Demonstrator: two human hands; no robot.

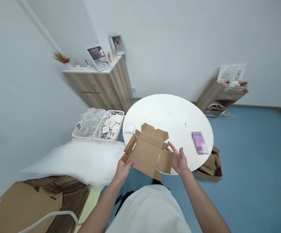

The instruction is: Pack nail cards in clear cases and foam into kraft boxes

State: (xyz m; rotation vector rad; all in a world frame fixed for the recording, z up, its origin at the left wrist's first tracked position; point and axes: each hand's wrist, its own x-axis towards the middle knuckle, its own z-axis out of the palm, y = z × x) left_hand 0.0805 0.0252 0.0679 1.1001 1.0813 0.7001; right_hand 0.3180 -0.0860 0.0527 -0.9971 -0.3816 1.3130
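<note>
A partly unfolded brown cardboard box (148, 152) is held over the near edge of a round white table (169, 113). Its flaps stick out on all sides, and two slots show in its base. My left hand (124, 169) grips the near left corner, thumb on top and the other fingers hidden beneath. At the right side, my right hand (178, 159) has its fingers spread beside the box's side flap, palm turned up; it may touch the flap but does not grip it. A small white square item (130, 128) lies on the table, left of the box.
A pixelated purple item (199, 143) lies on the table's right. White baskets (96, 136) of packets and clear plastic stand left, beside white sheeting (82, 160). Stacked flat cardboard (21, 207) fills the lower left. A cardboard carton (209, 178) sits on the floor, right.
</note>
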